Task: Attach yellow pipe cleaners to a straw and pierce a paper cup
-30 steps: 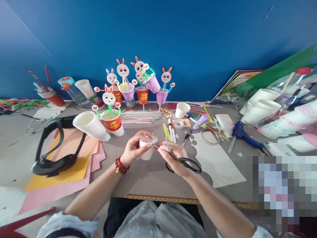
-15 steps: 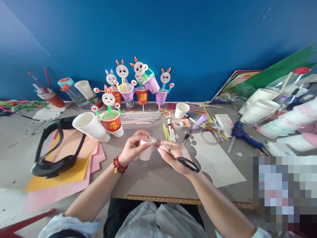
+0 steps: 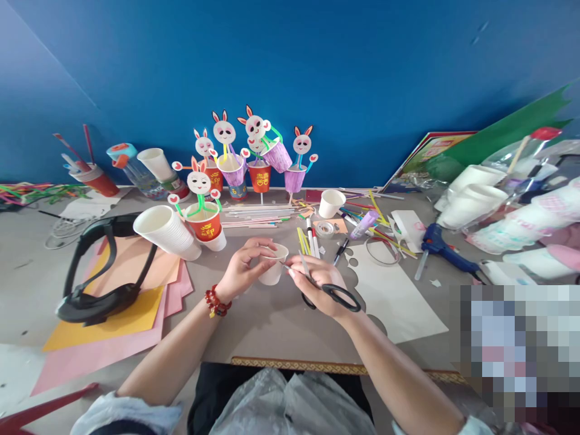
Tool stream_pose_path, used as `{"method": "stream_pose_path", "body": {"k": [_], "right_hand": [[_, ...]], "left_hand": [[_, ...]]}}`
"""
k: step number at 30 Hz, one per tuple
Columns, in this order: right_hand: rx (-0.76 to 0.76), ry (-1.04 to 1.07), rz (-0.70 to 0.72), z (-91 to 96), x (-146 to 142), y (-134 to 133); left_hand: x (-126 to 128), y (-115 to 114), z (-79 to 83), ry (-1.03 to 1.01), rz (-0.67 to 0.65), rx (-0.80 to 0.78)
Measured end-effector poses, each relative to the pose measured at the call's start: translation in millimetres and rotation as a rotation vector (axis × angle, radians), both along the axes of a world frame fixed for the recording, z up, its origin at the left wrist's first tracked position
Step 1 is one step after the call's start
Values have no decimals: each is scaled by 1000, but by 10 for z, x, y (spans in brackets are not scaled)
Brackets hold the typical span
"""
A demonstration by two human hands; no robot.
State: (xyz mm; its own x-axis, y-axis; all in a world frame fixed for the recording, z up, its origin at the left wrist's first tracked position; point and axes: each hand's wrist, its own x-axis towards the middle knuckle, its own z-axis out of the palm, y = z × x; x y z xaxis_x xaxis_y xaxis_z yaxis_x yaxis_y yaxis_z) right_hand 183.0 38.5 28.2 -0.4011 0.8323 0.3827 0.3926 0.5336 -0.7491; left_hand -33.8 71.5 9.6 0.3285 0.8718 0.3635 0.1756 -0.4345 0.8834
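A white paper cup stands upright in front of me, its round mouth showing. On its left side my left hand is closed around the rim, the thumb and fingers at the near and far edges; a red bead bracelet is on that wrist. Black-handled scissors are in my right hand, gripped with the fingers bent around them. The scissor blades are parted, with one tip close to the right side of the cup; I cannot tell whether it touches.
A leaning stack of paper cups and several rabbit figures in cups stand behind. To the left lie a black headset and coloured paper. On the right are cut white paper, a blue glue gun and another cup.
The cup has shifted slightly right and up, and more of its rim shows between the left fingers. The scissors remain beside it, with their blades slightly turned.
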Motion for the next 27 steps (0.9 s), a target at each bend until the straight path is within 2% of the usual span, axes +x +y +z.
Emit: {"method": "stream_pose_path", "body": {"k": [9, 27], "right_hand": [[12, -21, -5, -4, -14, 4], [16, -63, -7, -31, -15, 1]], "left_hand": [[5, 24, -53, -22, -2, 81], [-1, 20, -62, 25, 1, 113]]}}
